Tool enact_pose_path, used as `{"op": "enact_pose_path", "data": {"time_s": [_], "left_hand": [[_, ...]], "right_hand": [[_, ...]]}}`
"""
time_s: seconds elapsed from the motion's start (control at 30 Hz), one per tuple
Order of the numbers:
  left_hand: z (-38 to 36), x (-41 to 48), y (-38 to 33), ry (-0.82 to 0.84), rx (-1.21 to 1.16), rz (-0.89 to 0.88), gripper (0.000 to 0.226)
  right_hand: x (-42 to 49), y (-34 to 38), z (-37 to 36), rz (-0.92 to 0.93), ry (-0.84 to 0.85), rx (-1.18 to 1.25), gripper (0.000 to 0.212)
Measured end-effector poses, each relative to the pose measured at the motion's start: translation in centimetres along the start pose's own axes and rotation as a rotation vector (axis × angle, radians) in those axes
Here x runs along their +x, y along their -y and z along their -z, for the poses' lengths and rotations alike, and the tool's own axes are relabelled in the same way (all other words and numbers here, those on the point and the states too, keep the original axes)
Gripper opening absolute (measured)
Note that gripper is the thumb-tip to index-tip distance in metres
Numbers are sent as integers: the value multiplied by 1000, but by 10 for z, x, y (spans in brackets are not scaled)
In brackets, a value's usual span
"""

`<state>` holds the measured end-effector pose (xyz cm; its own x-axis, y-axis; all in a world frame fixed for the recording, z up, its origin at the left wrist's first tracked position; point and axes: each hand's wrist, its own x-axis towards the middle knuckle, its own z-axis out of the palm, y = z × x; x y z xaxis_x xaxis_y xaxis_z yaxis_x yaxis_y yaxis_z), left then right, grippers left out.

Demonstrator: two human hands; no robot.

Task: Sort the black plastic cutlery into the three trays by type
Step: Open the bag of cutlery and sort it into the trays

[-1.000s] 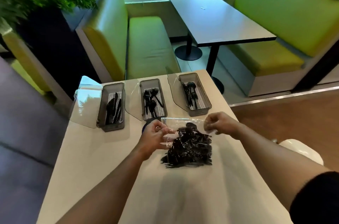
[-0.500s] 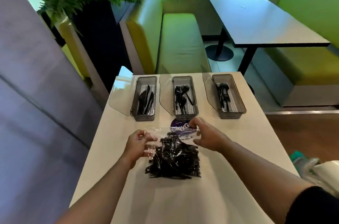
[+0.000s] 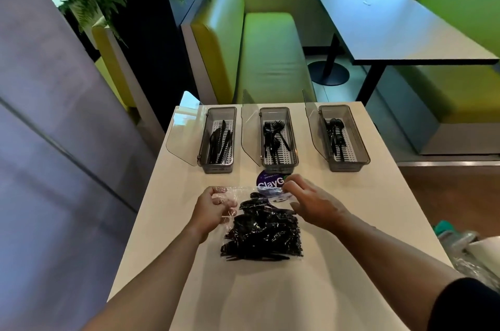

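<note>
Mid-frame, my left hand (image 3: 212, 208) pinches the clear bag's (image 3: 243, 191) upper-left corner. My right hand (image 3: 311, 203) lies loosely spread at its mouth, grip unclear. The cutlery (image 3: 262, 233) sits bagged. I should widen the mouth evenly, without spilling.

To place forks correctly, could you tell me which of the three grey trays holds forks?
The middle grey plastic tray: its black cutlery shows tines; the left tray holds knives, the right tray spoons.
</note>
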<state>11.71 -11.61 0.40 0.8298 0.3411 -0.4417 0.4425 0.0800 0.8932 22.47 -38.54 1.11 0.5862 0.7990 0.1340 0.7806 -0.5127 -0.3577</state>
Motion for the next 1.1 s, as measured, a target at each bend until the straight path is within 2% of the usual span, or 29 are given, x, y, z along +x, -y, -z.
{"op": "enact_pose_path", "data": {"time_s": [0.1,0.3,0.43,0.5,0.57,0.67,0.83,1.0,1.1], "left_hand": [[-2,0,0,2,-24,5,31],[-6,2,5,36,-19,2,35],[-5,0,5,64,22,-15,61],[-5,0,5,66,24,-33,77],[-4,0,4,60,31,-54,82],[-4,0,4,58,74,-83,70],[-8,-2,6,55,33,-68,37],[-12,-4,3,59,-5,-73,29],[-14,-5,2,66,23,-88,27]], "right_hand": [[-6,-6,1,-36,48,-32,42],[-10,-11,-2,-63,5,-21,27],[-10,-13,3,-115,-33,49,9],[-9,-15,5,-224,-38,137,7],[-6,-18,6,-376,-38,258,10],[-3,-22,9,-567,-48,399,18],[-3,-24,12,-649,-57,402,20],[-2,-26,3,-762,-121,391,22],[1,-24,1,-932,-218,636,26]]}}
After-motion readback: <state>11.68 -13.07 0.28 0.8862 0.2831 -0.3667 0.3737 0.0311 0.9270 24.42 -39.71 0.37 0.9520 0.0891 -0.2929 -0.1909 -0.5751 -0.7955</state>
